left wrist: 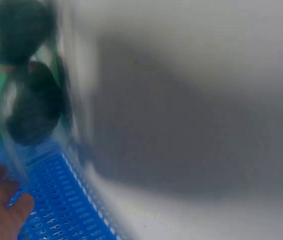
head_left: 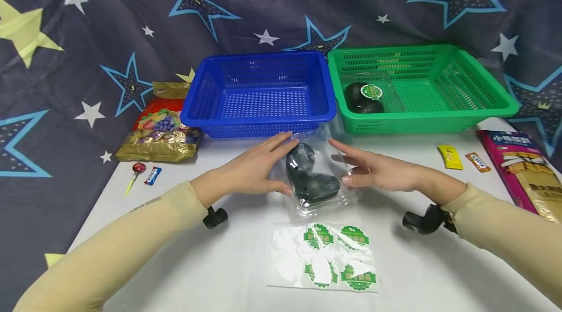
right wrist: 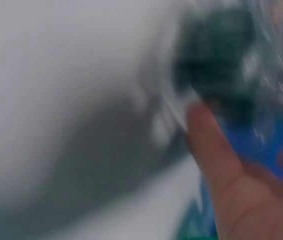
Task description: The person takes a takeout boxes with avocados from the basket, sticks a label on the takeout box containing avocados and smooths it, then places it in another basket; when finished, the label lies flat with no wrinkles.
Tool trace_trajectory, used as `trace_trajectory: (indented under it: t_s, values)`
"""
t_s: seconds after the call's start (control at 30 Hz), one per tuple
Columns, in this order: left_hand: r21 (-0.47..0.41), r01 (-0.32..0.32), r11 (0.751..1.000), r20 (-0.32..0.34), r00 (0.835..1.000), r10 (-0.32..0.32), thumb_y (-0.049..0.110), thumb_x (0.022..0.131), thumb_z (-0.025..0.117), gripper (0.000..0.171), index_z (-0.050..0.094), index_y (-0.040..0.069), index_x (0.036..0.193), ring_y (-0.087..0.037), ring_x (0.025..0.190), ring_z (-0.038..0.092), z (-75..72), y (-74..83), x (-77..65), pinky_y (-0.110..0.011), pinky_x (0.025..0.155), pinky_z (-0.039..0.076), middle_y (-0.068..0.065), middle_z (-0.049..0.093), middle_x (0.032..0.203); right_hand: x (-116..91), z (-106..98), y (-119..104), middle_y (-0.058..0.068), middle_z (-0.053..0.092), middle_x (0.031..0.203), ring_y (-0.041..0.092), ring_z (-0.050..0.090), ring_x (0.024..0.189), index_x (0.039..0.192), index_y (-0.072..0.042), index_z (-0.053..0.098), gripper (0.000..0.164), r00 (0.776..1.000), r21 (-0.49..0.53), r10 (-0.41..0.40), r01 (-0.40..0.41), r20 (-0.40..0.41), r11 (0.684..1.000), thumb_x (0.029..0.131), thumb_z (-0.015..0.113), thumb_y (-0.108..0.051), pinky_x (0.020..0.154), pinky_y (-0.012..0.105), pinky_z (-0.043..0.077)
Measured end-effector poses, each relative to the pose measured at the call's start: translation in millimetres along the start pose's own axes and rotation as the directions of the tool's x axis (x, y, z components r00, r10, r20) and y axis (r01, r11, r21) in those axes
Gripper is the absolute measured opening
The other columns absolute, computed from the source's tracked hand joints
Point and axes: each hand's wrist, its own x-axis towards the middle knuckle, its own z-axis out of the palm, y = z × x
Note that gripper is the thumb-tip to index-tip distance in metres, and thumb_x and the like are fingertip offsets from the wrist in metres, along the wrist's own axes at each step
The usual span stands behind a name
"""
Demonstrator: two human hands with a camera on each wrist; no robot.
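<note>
A clear plastic clamshell box (head_left: 325, 165) with dark green rounded produce (head_left: 309, 180) inside sits between my two hands, in front of the baskets. My left hand (head_left: 250, 168) is at its left side, fingers stretched toward the upper edge and thumb at the lower left edge. At the right side, my right hand (head_left: 384, 168) has its index finger extended and its thumb at the box's edge. The left wrist view catches the box and the produce (left wrist: 31, 107) at its left, blurred. In the right wrist view the thumb (right wrist: 206, 135) lies against the blurred box.
Behind are a blue basket (head_left: 259, 123) and a green basket (head_left: 421, 119) with a stickered box of dark produce (head_left: 364, 97). A sheet of green stickers (head_left: 322, 257) lies nearer me. Candy bags (head_left: 160, 131), a lollipop (head_left: 137, 170) and small wrapped sweets (head_left: 450, 157) lie at the sides.
</note>
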Motion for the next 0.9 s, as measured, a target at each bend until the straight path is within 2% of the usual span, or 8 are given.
trace_trajectory:
  t_s: [0.17, 0.27, 0.37, 0.47, 0.57, 0.63, 0.73, 0.9]
  values:
    - [-0.023, 0.021, 1.0, -0.01, 1.0, -0.022, 0.062, 0.08, 0.063, 0.101, 0.016, 0.012, 0.154, -0.031, 0.143, 0.017, 3.6, 1.4, -1.3, -0.045, 0.114, 0.021, -0.015, 0.01, 0.159, 14, -24, -2, 0.016, 0.014, 0.157, 0.041, 0.013, 0.142, 0.154, -0.032, 0.003, 0.08, 0.986, 0.007, 0.026, -0.027, 0.163, 1.0, 0.097, 0.056, -0.015, 0.107, 0.058, 0.028]
    - [-0.004, 0.057, 0.998, -0.023, 0.998, -0.057, 0.061, 0.082, 0.063, 0.099, 0.018, 0.008, 0.153, -0.034, 0.142, 0.022, 5.3, 6.6, -5.0, -0.045, 0.113, 0.023, -0.019, 0.016, 0.157, 20, -30, -1, 0.017, 0.021, 0.156, 0.039, 0.017, 0.142, 0.154, -0.029, 0.007, 0.077, 0.982, 0.008, 0.007, -0.009, 0.186, 1.0, 0.097, 0.055, -0.012, 0.108, 0.055, 0.029]
    - [0.04, 0.119, 0.992, -0.046, 0.992, -0.117, 0.061, 0.083, 0.061, 0.097, 0.022, 0.004, 0.151, -0.036, 0.139, 0.027, 7.4, 15.7, -11.4, -0.045, 0.11, 0.029, -0.022, 0.022, 0.154, 22, -29, 0, 0.019, 0.033, 0.15, 0.036, 0.033, 0.137, 0.154, -0.023, 0.015, 0.071, 0.994, -0.019, -0.011, 0.013, 0.111, 1.0, 0.097, 0.055, -0.013, 0.106, 0.049, 0.036]
    - [0.092, 0.192, 0.977, -0.079, 0.98, -0.185, 0.063, 0.084, 0.058, 0.095, 0.026, 0.0, 0.149, -0.036, 0.138, 0.031, 9.9, 25.4, -18.5, -0.044, 0.108, 0.033, -0.024, 0.028, 0.151, 20, -21, -1, 0.022, 0.043, 0.143, 0.036, 0.046, 0.128, 0.152, -0.009, 0.024, 0.063, 0.998, -0.091, -0.027, 0.022, -0.055, 0.996, 0.098, 0.055, -0.018, 0.1, 0.045, 0.043]
    - [0.133, 0.257, 0.957, -0.133, 0.962, -0.24, 0.063, 0.086, 0.056, 0.093, 0.031, -0.005, 0.146, -0.038, 0.135, 0.036, 13.3, 35.0, -23.6, -0.044, 0.105, 0.037, -0.028, 0.034, 0.146, 15, -6, -6, 0.024, 0.038, 0.145, 0.04, 0.048, 0.125, 0.149, 0.001, 0.025, 0.067, 0.974, -0.16, -0.02, -0.017, -0.227, 0.987, 0.097, 0.057, -0.024, 0.099, 0.048, 0.043]
    - [0.159, 0.28, 0.947, -0.169, 0.952, -0.253, 0.062, 0.087, 0.054, 0.092, 0.034, -0.008, 0.143, -0.039, 0.131, 0.04, 15.3, 40.9, -25.1, -0.044, 0.102, 0.04, -0.031, 0.038, 0.142, 11, 4, -10, 0.023, 0.027, 0.152, 0.043, 0.043, 0.128, 0.15, 0.001, 0.019, 0.076, 0.958, -0.171, 0.009, -0.06, -0.287, 0.983, 0.094, 0.06, -0.029, 0.099, 0.051, 0.042]
    - [0.191, 0.298, 0.935, -0.218, 0.942, -0.256, 0.059, 0.089, 0.054, 0.088, 0.039, -0.012, 0.138, -0.041, 0.124, 0.049, 15.9, 47.7, -25.1, -0.045, 0.095, 0.047, -0.033, 0.046, 0.134, 8, 13, -12, 0.019, 0.012, 0.157, 0.046, 0.038, 0.13, 0.153, -0.006, 0.008, 0.092, 0.953, -0.143, 0.054, -0.1, -0.297, 0.985, 0.089, 0.067, -0.036, 0.096, 0.051, 0.044]
    - [0.173, 0.287, 0.942, -0.242, 0.94, -0.242, 0.058, 0.086, 0.06, 0.087, 0.04, -0.009, 0.138, -0.038, 0.115, 0.056, 10.0, 46.9, -22.6, -0.044, 0.088, 0.052, -0.029, 0.053, 0.128, 12, 4, -9, 0.022, 0.009, 0.157, 0.046, 0.038, 0.13, 0.154, -0.01, 0.004, 0.098, 0.973, -0.13, 0.07, -0.101, -0.22, 0.986, 0.086, 0.07, -0.036, 0.096, 0.05, 0.045]
